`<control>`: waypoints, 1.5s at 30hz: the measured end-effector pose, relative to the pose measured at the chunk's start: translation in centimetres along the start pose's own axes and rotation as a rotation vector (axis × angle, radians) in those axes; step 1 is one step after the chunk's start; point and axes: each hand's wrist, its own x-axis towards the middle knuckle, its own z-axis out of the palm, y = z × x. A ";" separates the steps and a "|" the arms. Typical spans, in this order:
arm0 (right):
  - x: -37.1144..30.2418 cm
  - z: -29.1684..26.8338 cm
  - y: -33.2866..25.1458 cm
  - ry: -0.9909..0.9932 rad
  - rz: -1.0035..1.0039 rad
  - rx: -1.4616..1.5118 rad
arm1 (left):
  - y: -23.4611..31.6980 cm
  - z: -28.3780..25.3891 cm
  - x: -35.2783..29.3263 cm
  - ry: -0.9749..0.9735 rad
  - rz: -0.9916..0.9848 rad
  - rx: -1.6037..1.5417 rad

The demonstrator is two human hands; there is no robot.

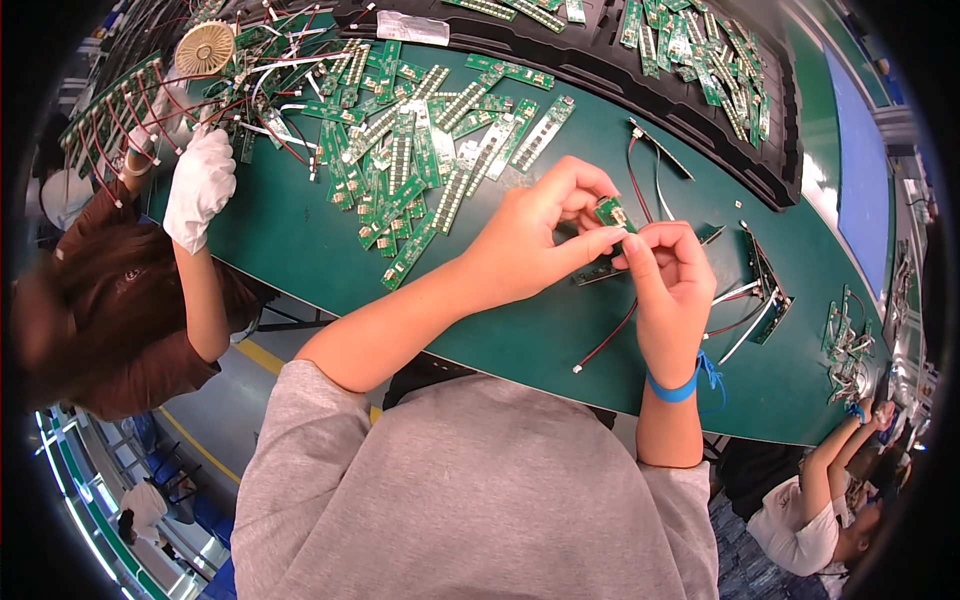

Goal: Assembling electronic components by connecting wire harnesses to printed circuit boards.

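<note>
My left hand (553,236) pinches one end of a small green circuit board (609,211) between thumb and fingers. My right hand (672,283), with a blue band (672,388) round its wrist, closes its thumb and fingers on the board's near end. Much of the board is hidden by my fingers. A red and black cable (607,342) trails on the table below the right hand. Under and behind the hands lies another narrow board, partly covered. To the left of my left hand is a heap of green circuit strips (402,160).
Wired boards (765,285) lie right of my right hand, and one (662,150) lies beyond it. A black tray (600,75) holds more strips at the back. At left, a co-worker's white-gloved hand (203,185) is among wired boards. More wired boards (848,350) lie far right, near another person.
</note>
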 end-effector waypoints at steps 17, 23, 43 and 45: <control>-1.9 -3.1 -3.6 -0.224 -0.335 -0.519 | -0.7 -0.9 0.9 0.174 -0.006 -0.093; -5.2 -2.8 -1.7 -0.570 -0.140 -0.739 | -0.4 -1.1 1.3 0.244 0.003 -0.169; -0.4 0.9 -2.9 -0.008 -0.343 -0.598 | 0.3 -0.1 0.0 0.116 0.312 0.370; -0.3 1.1 -2.8 -0.001 -0.330 -0.593 | 0.2 -0.2 0.0 0.116 0.308 0.382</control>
